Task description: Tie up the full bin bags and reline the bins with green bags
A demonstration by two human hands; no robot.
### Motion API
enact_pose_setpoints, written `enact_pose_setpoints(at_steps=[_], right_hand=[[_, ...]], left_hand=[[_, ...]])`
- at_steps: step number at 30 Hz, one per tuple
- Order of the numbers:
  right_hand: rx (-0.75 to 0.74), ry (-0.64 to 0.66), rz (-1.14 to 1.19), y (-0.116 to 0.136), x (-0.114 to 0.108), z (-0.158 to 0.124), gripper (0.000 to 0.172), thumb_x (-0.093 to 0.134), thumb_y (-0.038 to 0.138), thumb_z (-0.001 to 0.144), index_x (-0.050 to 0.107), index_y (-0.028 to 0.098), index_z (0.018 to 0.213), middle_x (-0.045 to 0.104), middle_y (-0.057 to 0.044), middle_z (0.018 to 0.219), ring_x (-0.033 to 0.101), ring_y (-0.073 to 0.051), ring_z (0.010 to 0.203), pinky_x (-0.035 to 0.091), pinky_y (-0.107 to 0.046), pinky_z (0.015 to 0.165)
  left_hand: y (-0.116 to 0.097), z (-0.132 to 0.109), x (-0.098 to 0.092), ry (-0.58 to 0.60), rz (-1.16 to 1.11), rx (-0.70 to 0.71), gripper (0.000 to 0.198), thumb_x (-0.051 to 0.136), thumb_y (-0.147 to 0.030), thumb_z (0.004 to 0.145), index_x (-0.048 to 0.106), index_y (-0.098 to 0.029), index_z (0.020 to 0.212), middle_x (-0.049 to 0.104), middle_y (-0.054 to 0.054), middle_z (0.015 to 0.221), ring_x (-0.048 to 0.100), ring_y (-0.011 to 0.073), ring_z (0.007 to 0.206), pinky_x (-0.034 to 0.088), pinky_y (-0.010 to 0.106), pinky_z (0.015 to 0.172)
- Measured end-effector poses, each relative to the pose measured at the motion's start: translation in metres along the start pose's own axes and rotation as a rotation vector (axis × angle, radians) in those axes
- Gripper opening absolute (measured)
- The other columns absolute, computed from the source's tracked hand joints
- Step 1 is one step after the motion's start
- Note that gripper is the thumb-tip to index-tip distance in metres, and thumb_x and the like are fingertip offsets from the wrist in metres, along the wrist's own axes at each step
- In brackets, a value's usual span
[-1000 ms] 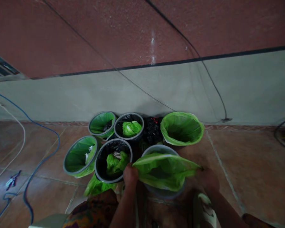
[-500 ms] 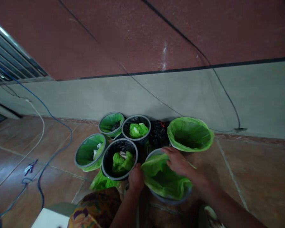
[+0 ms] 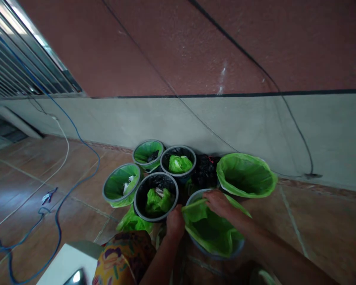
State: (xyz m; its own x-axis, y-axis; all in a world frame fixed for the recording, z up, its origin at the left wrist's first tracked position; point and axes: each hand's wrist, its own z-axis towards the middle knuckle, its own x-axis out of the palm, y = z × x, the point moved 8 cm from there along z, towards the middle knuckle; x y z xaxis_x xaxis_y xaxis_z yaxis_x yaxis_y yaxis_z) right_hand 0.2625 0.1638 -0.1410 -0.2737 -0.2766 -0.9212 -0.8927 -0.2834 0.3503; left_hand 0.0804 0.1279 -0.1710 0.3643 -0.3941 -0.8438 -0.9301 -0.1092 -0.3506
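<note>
Foreground: a white flat-topped box (image 3: pixel 65 258) bearing a dark glossy object (image 3: pixel 77 278), cut off by the lower edge, beside a multicoloured patterned cloth (image 3: pixel 121 257). Right of these, a light-green translucent plastic bag (image 3: pixel 213 233) lies mouth-up within a round grey plastic bin (image 3: pixel 195 195), part of its edge spread past the rim. The left hand (image 3: pixel 175 222) is closed on the bag's left edge; the right hand (image 3: pixel 221 202), reaching across the opening, grips its far edge at the rim.

Middle distance: a crumpled green plastic bag (image 3: pixel 133 221) on the brown tiled floor (image 3: pixel 329 229); a grey-rimmed, black-lined bin (image 3: pixel 154 180) just left of the left hand, containing crumpled green plastic; a grey-rimmed, green-lined bin (image 3: pixel 115 187) farther left, with white scraps inside. Keys (image 3: pixel 49 195) lie near a blue cable (image 3: pixel 59 211).

Behind: a smaller-looking green-lined bin (image 3: pixel 142 153), a second black-lined bin (image 3: pixel 179 151), a knotted black plastic bag (image 3: pixel 206 172) and a wide green-lined bin (image 3: pixel 246 178), ranged along the wall (image 3: pixel 166 118), grey below and red above.
</note>
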Motion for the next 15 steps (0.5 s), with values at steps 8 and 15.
enact_pose_setpoints(at_steps=[8,15], right_hand=[[0.241,-0.065,-0.087,-0.058,-0.021,-0.021,0.027,0.045,0.017,0.086,0.070,0.017,0.095,0.072,-0.009,0.092,0.067,-0.023,0.087,0.043,-0.030,0.076],[0.271,-0.152,0.014,-0.053,-0.025,-0.037,0.027,0.049,0.012,0.083,0.073,0.016,0.092,0.070,-0.011,0.095,0.065,-0.021,0.088,0.043,-0.028,0.079]], left_hand=[[0.022,-0.006,-0.009,0.028,0.085,-0.175,0.045,0.033,-0.008,0.091,0.059,-0.019,0.126,0.073,0.012,0.108,0.068,0.0220,0.105,0.050,0.031,0.086],[-0.019,-0.024,-0.023,-0.172,0.107,-0.004,0.062,0.049,-0.012,0.082,0.043,-0.015,0.144,0.047,0.016,0.147,0.047,0.0288,0.131,0.037,0.042,0.107]])
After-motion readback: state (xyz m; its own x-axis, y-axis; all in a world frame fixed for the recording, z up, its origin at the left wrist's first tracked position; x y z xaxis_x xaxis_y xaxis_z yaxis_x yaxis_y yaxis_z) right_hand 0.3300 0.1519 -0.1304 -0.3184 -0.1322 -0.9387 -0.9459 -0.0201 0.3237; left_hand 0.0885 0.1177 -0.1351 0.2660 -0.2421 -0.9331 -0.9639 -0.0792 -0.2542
